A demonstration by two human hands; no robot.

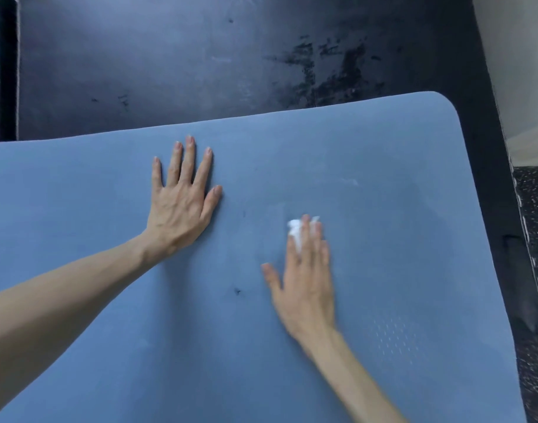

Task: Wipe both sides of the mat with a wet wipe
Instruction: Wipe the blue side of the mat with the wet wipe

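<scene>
One head-worn camera, looking forward and steeply down.

The single wide-angle view sits close above a blue mat (383, 270) that fills the lower frame from 3 through 6 to 9 o'clock; dark floor (170, 71) lies toward 12, and both forearms enter from 6 to 8 o'clock. No second view shares the scene.

Dark floor (170, 71) carries blue mat (399, 209), mat lying flat directly on it. Beyond mat's far edge: floor bare, dull sheen, black scuffed patches (331, 68) past mat's rounded far-right corner. Right of mat: black speckled flooring (536, 227), pale surface (518, 56) beyond it.
</scene>
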